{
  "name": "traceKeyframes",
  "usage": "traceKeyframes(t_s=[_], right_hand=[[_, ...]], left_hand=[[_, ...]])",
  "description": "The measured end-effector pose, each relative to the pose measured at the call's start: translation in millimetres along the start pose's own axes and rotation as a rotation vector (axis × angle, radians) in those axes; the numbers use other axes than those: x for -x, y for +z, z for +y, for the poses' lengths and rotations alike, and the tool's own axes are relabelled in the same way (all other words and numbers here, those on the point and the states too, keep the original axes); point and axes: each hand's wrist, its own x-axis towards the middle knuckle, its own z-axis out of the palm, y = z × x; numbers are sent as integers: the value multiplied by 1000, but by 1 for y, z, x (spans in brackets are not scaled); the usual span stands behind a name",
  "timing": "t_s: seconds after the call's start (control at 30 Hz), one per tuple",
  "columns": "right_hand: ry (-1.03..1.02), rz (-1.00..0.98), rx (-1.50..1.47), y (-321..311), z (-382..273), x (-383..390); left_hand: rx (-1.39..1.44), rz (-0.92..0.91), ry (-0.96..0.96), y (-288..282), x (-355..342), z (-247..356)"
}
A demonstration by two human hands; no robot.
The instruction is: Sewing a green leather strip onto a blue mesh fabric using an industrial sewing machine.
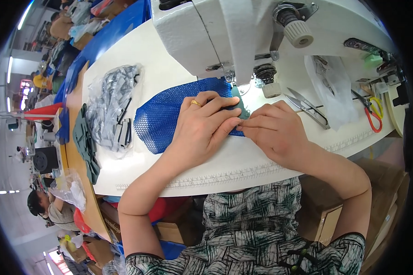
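Observation:
Blue mesh fabric (158, 117) lies on the white sewing table, its right end at the needle area of a sewing machine (234, 41). A dark green fabric piece (237, 101) sits over that end, beside the presser foot. My left hand (202, 121), with a ring on one finger, lies over the mesh; its fingers are stretched out and its fingertips press on the green piece. My right hand (275, 130) is closed, pinching the near edge of the green piece close to my left thumb. What lies under the fingertips is hidden.
Metal thread snips (309, 110) and red-and-yellow-handled scissors (372, 114) lie at the right, near a clear bag (332, 91). To the left are a plastic bag of dark strips (112, 107) and green fabric pieces (85, 142). A ruler strip (215, 178) follows the front edge.

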Motion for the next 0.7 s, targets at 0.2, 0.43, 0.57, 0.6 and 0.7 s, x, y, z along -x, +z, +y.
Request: traceKeyframes(t_s=[0.2,0.43,0.57,0.6,0.7], right_hand=[[10,17,1,-1,-5,3],[18,-18,31,-4,-6,-1],[48,-40,40,-4,-8,-5],[59,-44,43,-4,-9,-5],[66,-69,53,-4,-9,-6]], left_hand=[[-17,-29,23,-1,2,0],[-41,-4,20,-2,1,-4],[-69,13,9,-2,-2,-11],[-83,23,14,-1,-3,-12],[-104,21,-6,0,-3,-13]])
